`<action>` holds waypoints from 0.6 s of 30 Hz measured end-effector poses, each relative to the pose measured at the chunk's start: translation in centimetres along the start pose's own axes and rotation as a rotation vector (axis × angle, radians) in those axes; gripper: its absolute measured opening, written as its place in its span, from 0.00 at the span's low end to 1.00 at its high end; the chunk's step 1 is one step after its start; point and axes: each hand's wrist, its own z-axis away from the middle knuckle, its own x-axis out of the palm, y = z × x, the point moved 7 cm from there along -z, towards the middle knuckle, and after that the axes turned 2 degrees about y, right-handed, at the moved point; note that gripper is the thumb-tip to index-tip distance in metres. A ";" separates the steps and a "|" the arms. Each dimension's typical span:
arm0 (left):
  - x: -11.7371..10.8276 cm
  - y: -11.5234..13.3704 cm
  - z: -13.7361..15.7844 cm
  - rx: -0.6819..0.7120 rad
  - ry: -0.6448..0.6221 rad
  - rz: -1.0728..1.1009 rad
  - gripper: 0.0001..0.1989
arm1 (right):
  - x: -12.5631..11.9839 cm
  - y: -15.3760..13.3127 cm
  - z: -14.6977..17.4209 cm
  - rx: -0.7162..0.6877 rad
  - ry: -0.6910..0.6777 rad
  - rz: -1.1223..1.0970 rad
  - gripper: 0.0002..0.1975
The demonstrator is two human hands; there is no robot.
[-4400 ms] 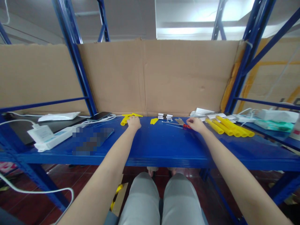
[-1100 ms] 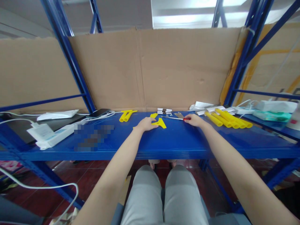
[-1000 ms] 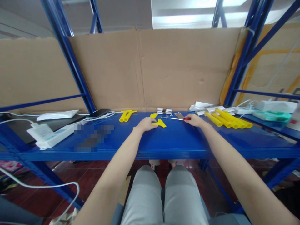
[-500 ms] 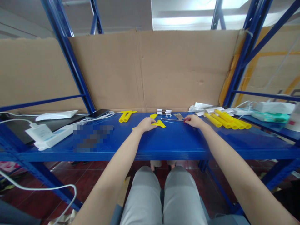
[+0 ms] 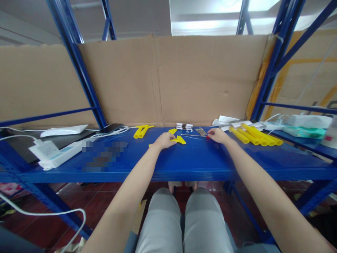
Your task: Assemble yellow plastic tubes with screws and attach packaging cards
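My left hand (image 5: 165, 140) is closed round a yellow plastic part (image 5: 180, 140), whose flared end sticks out past the fingertips. The rest of that part is mostly hidden by the hand. My right hand (image 5: 217, 135) has its fingers pinched at the red handle of a screwdriver (image 5: 208, 137), which lies low over the blue shelf (image 5: 192, 158). Its thin metal shaft points left, towards the yellow part. Just behind the left hand lies another small yellow piece (image 5: 172, 131). A small clear bag (image 5: 201, 131) rests behind the screwdriver.
Several yellow tubes (image 5: 254, 135) lie at the right, by white papers (image 5: 226, 121). Two yellow T-shaped parts (image 5: 142, 131) are at the back left. Banded white strips (image 5: 184, 125) sit near the cardboard wall (image 5: 163, 77). A power strip (image 5: 63, 154) with cables lies at left.
The right fingers have shifted slightly on the screwdriver, and more of its red handle shows beneath them. My left hand and the yellow part stay in place.
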 end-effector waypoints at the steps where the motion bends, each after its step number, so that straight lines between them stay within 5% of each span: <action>1: 0.0 0.0 0.0 0.001 0.003 0.002 0.16 | -0.1 -0.1 0.0 -0.002 0.009 -0.002 0.13; 18: 0.3 0.0 -0.4 0.054 0.049 0.017 0.14 | -1.0 -2.5 0.8 0.079 0.054 0.085 0.14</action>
